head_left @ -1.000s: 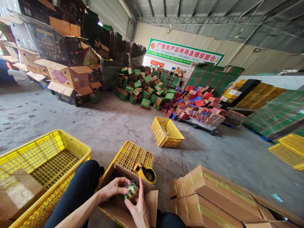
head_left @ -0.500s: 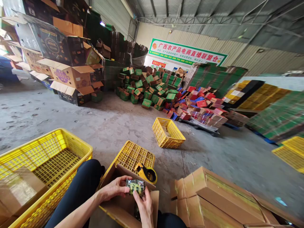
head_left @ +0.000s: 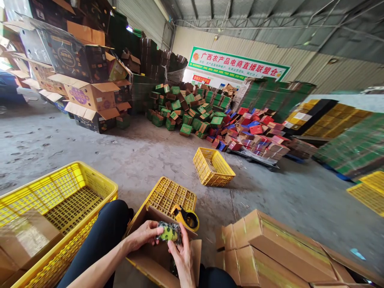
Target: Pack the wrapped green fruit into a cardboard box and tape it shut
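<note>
Between both hands is a small clear-wrapped packet [head_left: 169, 233], yellow-green with dark spots; what is inside it I cannot make out. My left hand [head_left: 147, 232] pinches its left end with thumb and fingers. On the right side, my right hand [head_left: 181, 253] grips it, thumb on the near face and fingers behind. Below them stands an open cardboard box [head_left: 150, 262], its flaps up. Part of a dark wrapped item shows inside, mostly covered by my right hand. A yellow tape dispenser [head_left: 186, 218] lies just beyond the packet, on an upturned yellow crate [head_left: 171, 195].
A large yellow crate [head_left: 112, 188] at left holds a taped carton [head_left: 25, 236]. Stacked cartons [head_left: 288, 248] stand at right. Ahead on the floor is a smaller yellow crate [head_left: 213, 168]. Piles of green boxes [head_left: 186, 130] and red boxes [head_left: 256, 129] lie farther back.
The packet has been turned in my hands and now shows a more yellow-green face. My right fingers have risen along its right end. The camera view has shifted slightly.
</note>
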Demonstrator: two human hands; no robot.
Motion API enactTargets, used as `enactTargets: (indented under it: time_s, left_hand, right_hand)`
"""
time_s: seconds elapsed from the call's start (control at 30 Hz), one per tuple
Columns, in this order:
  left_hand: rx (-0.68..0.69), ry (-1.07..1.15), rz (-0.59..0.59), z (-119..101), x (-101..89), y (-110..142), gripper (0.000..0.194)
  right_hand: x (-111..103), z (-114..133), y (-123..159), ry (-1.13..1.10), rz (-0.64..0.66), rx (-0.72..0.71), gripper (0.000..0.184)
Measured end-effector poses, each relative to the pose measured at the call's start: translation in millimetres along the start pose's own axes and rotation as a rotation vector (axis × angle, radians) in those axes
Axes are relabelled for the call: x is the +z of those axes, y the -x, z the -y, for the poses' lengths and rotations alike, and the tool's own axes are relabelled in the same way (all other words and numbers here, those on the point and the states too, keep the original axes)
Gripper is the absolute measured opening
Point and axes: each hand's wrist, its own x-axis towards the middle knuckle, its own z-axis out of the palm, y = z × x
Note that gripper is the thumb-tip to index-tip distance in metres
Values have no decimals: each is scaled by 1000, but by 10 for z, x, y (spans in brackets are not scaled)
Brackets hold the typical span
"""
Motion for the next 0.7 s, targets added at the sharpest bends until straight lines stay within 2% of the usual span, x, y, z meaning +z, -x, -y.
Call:
enactTargets:
  time_s: [0.1,0.2,0.33,0.43,0.6,0.7]
  left_hand:
    - [-28,23,-12,20,-11,-4,61]
    - [-39,78,-24,31,-1,-13,60]
    - [-69,215,-79,52,2,-53,68]
    - [-80,256,-103,63,-26,-69,66]
    - [43,219,65,45,-43,-22,86]
    - [97,202,144,-3,-6,21,81]
  right_hand:
    - [7,28,-2,-29,41,74,75]
    - [9,40,-12,-62,11,101,69]
    - [6,80,-17,-116,-30,102,67]
    - [6,126,-11,-141,-38,144,68]
    - [3,145,5,-130,-29,227,72]
    - [-2,110,4,-115,-14,260,73]
